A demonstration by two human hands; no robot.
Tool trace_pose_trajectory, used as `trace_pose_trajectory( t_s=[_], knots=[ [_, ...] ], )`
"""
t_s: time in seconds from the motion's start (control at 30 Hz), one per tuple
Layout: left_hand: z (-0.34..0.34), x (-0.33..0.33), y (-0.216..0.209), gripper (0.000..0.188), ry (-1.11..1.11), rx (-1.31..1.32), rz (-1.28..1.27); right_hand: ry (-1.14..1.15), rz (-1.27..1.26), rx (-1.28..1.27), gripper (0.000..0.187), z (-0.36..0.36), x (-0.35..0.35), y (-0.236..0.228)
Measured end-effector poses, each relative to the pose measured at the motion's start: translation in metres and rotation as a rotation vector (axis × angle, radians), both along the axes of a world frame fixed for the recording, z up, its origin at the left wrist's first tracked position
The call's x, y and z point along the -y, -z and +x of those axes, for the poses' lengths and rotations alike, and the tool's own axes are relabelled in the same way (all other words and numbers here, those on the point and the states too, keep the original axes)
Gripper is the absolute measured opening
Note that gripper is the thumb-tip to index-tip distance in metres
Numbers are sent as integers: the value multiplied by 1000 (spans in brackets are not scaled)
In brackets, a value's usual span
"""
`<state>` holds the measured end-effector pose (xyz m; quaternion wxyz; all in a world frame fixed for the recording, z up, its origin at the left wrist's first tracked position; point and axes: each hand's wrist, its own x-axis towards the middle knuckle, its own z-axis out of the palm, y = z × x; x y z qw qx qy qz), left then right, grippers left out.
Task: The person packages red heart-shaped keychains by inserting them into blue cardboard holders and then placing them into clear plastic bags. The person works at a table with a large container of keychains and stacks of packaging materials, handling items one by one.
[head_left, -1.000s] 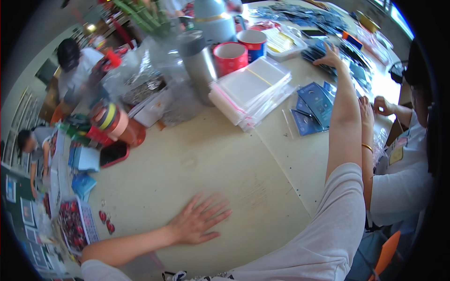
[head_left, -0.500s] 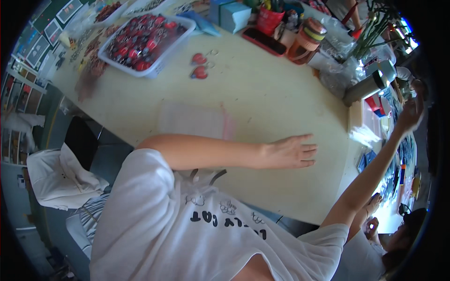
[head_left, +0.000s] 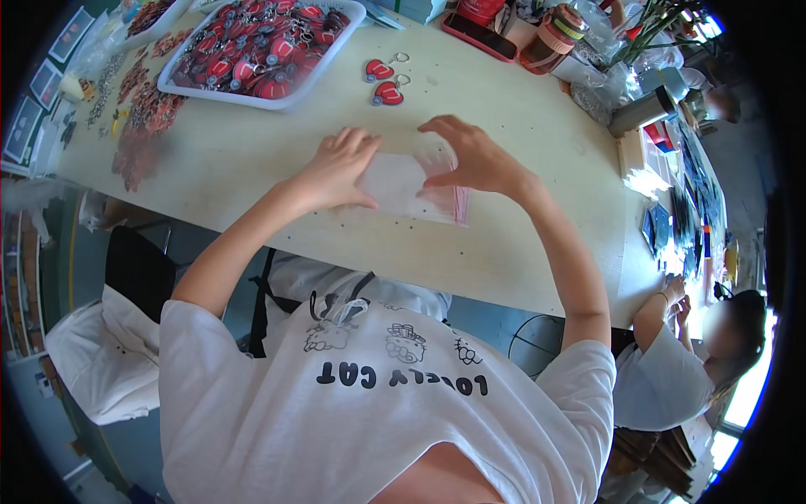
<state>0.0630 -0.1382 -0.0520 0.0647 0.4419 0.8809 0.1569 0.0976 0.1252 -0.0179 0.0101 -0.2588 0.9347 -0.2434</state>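
Counter: a pale counter [head_left: 495, 262] is crossed from left to right, with its near edge set before the person's shirt.
Plastic bag: a clear bag [head_left: 401, 181] with a pink-edged right end is seen between the two hands, in the near middle; whether it is lifted cannot be told.
Left hand: the bag's left end is framed by the left hand [head_left: 336, 170], thumb and fingers spread apart; contact cannot be confirmed.
Right hand: the pink end is reached over by the right hand [head_left: 485, 164], its fingers curved and parted, with nothing seen clamped.
Step in hand: the bag is judged to be being positioned; a light pinch on its thin edges seems called for.
Red pendants: two heart-shaped pendants with rings [head_left: 388, 92] are laid just beyond the hands.
White basket: a basket [head_left: 256, 101] filled with more red pendants is placed far left.
Far right: a phone [head_left: 478, 38] and a lidded bottle [head_left: 550, 44] are grouped.
Obstacles: the hands' immediate space is blocked by nothing visible.
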Motion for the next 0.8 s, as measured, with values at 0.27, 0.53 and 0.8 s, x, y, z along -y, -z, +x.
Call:
trace_pose_trajectory(
  t_s=[0.27,0.53,0.8],
  knots=[
    [-22,-24,-1,80,191,67,-168,39,358,307,64,3,15,7],
    [-26,-19,-50,34,110,225,115,302,313,250,24,30,29,-59],
    [-66,-35,9,31,43,662,928,395,269,-80,15,15,-10,-39]
  ],
)
